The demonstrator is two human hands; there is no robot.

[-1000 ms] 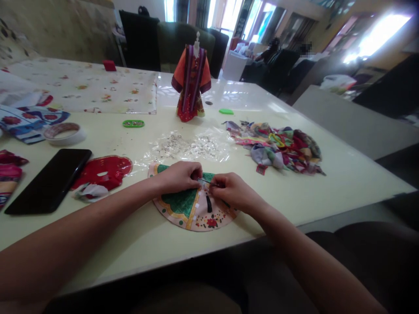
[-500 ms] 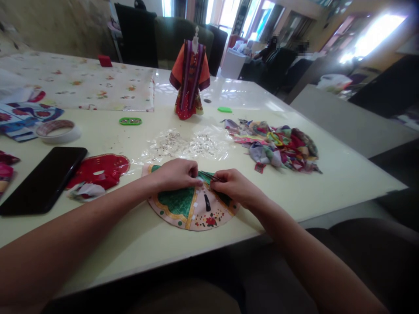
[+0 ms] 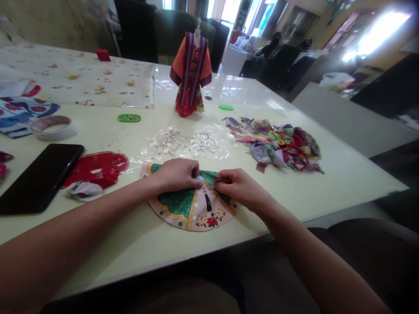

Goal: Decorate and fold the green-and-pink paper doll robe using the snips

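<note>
A half-round piece of patterned fabric point(image 3: 183, 204) in green, pink and gold lies flat near the table's front edge. My left hand point(image 3: 178, 174) rests on its upper left part, thumb and fingers pinched together at the straight top edge. A small whitish bit point(image 3: 199, 178) shows by the thumb; what it is I cannot make out. In my right hand point(image 3: 240, 185) is a pair of thin dark tweezers point(image 3: 209, 175), held shut between thumb and fingers. Their tips point left, close to my left fingertips, over the fabric's top middle.
Beyond the fabric lies a clear plastic sheet point(image 3: 186, 144) with tiny beads. A doll-sized robe on a stand point(image 3: 193, 74), fabric scraps point(image 3: 281, 144), a green bead tray point(image 3: 129, 118), tape roll point(image 3: 54, 127), black phone point(image 3: 42, 179) and red fabric piece point(image 3: 101, 168) surround it.
The view has shifted slightly. My right hand and the tweezers have drawn a little to the right, away from the left fingertips. My left hand keeps its place on the fabric.
</note>
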